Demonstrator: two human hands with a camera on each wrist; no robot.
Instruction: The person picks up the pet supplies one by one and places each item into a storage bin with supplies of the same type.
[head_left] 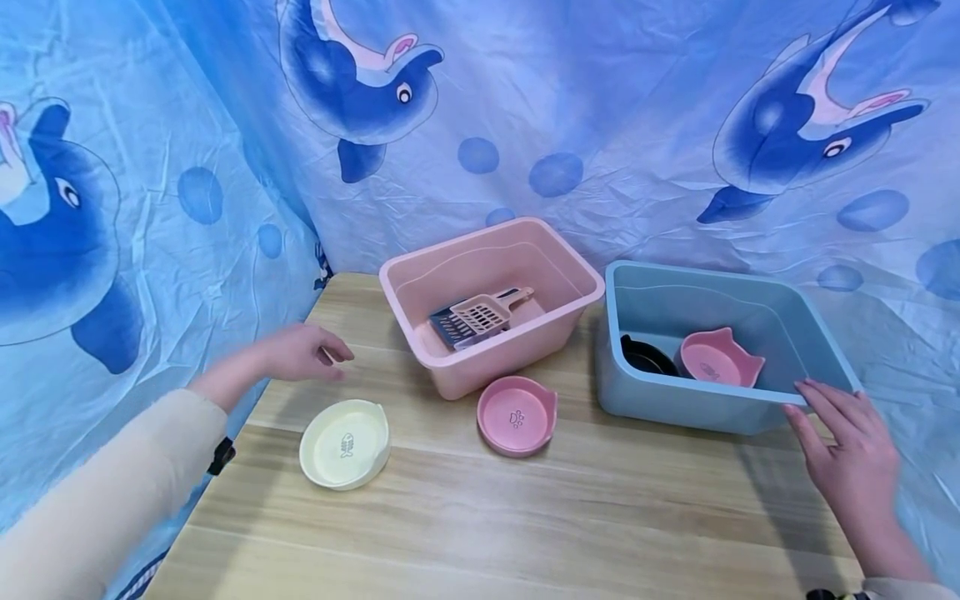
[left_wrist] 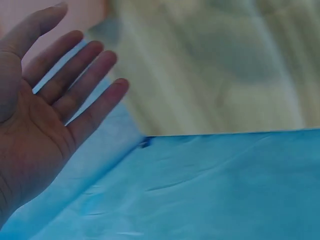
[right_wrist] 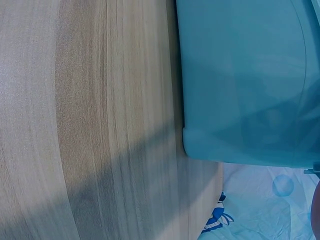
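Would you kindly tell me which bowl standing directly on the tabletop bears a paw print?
The pink cat-eared bowl, just in front of the pink litter box; the pale-yellow bowl bears a fishbone instead.

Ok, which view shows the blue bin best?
Head: the blue bin appears nearly whole there, with a black bowl and a pink bowl inside. Right wrist catches mainly outer wall, cut off; left wrist doesn't show it.
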